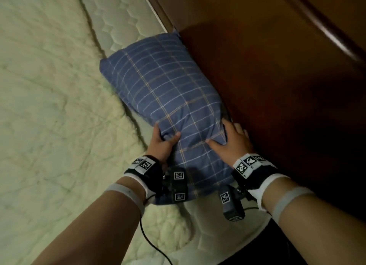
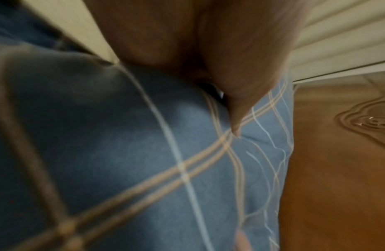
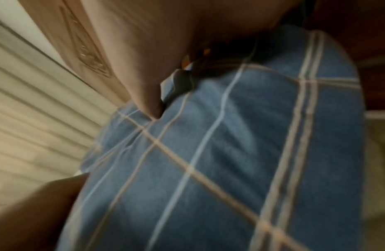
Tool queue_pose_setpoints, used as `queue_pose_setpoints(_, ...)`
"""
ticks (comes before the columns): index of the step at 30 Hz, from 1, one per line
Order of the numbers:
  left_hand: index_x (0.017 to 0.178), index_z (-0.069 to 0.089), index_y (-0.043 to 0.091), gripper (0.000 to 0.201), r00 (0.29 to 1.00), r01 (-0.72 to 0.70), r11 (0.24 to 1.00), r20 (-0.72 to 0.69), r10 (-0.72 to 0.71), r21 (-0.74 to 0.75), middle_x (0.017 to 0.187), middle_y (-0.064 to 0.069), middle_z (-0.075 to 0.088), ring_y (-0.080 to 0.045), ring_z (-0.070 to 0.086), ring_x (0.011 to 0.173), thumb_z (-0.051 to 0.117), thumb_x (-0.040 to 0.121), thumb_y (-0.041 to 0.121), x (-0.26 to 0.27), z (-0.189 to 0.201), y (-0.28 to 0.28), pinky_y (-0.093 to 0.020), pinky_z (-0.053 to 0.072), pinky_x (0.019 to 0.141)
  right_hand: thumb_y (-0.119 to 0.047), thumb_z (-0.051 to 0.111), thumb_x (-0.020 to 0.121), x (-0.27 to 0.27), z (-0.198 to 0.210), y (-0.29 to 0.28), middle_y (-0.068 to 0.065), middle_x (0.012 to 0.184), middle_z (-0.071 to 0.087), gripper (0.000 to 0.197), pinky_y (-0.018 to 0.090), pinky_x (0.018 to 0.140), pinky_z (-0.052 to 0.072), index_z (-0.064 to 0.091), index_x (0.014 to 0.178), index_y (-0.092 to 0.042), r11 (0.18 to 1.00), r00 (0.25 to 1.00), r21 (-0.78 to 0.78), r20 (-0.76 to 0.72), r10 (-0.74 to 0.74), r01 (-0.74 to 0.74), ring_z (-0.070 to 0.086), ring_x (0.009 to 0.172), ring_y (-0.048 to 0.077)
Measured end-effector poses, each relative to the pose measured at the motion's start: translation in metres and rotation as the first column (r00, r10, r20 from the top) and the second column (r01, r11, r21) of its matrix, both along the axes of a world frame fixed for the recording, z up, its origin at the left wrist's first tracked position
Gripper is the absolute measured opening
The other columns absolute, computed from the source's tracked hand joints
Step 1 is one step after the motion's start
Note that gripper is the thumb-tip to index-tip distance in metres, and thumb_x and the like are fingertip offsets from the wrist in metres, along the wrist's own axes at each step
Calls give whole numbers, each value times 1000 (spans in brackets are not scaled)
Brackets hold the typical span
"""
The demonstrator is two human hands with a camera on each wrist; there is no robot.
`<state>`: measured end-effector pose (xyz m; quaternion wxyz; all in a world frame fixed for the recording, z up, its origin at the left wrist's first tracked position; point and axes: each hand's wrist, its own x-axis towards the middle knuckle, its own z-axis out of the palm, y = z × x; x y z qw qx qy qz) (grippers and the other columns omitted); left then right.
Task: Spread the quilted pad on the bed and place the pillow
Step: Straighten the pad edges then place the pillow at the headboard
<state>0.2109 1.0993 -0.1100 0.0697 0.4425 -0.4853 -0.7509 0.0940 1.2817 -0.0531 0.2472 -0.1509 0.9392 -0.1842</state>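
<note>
A blue plaid pillow (image 1: pixel 164 94) lies at the head of the bed, its long side against the wooden headboard (image 1: pixel 267 76). My left hand (image 1: pixel 164 140) grips its near left edge, thumb on top and fingers wrapped under. My right hand (image 1: pixel 229 140) holds the near right edge by the headboard, thumb spread on top, with the cloth bunched under it. The pale green quilted pad (image 1: pixel 49 110) is spread over the bed to the left, and part of the pillow lies on its rim. Both wrist views are blurred: pillow (image 2: pixel 144 152) under my left thumb (image 2: pixel 236 118), pillow (image 3: pixel 230 152) under my right thumb (image 3: pixel 148 101).
A strip of bare white mattress (image 1: pixel 122 21) shows between the pad's edge and the headboard at the far end. A black cable (image 1: pixel 150 243) runs from my left wrist across the pad. The headboard rises along the whole right side.
</note>
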Motion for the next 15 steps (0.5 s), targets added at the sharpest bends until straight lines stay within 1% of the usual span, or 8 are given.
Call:
queue_pose_setpoints(2,134,50,19,58,999,0,998,48,3,-71,120,-8,71,-29,71,105,78,83,15,-6,-3,-6,-51,57,91,-64,56,76,-5,7,-7,1,151,35,77,53,107,36,28,144,-41,997,998,64,-31,47,-45,36,134,32)
queue_pose_setpoints(5,130,48,22,97,965,48,989,262,-11,-137,122,-5,69,-25,70,104,92,50,55,-2,-33,-24,-48,56,95,-55,58,82,-10,16,-22,6,152,29,69,57,109,30,31,142,-37,966,996,250,69,52,-68,30,138,33)
queue_pose_setpoints(7,129,51,20,107,948,44,946,313,63,-322,126,-5,64,-22,66,109,89,42,70,-7,-34,-42,-46,54,97,-48,58,85,-17,24,-39,8,148,32,61,57,109,29,36,140,-29,979,999,204,25,-31,25,32,137,33)
queue_pose_setpoints(9,135,46,18,82,969,-23,845,196,150,-534,138,-2,49,-18,52,123,81,69,52,-21,-1,-53,-37,43,108,-41,54,89,-19,23,-54,7,153,29,59,54,112,28,36,143,-26,997,985,5,-153,-76,78,30,140,30)
queue_pose_setpoints(11,150,32,23,75,994,-3,716,73,75,-698,154,-2,33,-17,33,142,67,83,33,-34,11,-57,-34,28,117,-41,49,94,-16,9,-65,2,164,12,66,49,119,21,21,153,-32,988,976,-143,-216,22,-54,15,149,27)
queue_pose_setpoints(13,156,20,32,78,931,364,551,301,-204,-751,166,-6,17,-25,14,154,58,89,40,-41,2,-46,-44,17,124,-49,37,97,-6,-15,-68,-1,167,-4,69,50,122,10,3,155,-39,958,957,36,-40,286,-285,-2,153,25)
queue_pose_setpoints(14,157,18,35,79,800,599,480,490,-346,-641,168,-8,12,-29,10,155,57,90,46,-42,-7,-41,-48,15,124,-51,34,97,-6,-27,-66,0,167,-6,68,51,122,8,1,155,-39,917,932,171,93,350,-361,-4,153,25)
queue_pose_setpoints(15,156,23,35,80,701,713,448,572,-427,-539,167,-11,16,-33,14,153,59,87,52,-44,-15,-42,-49,18,123,-52,36,95,-11,-29,-67,2,167,0,67,52,121,12,7,155,-38,896,925,234,154,349,-377,2,153,27)
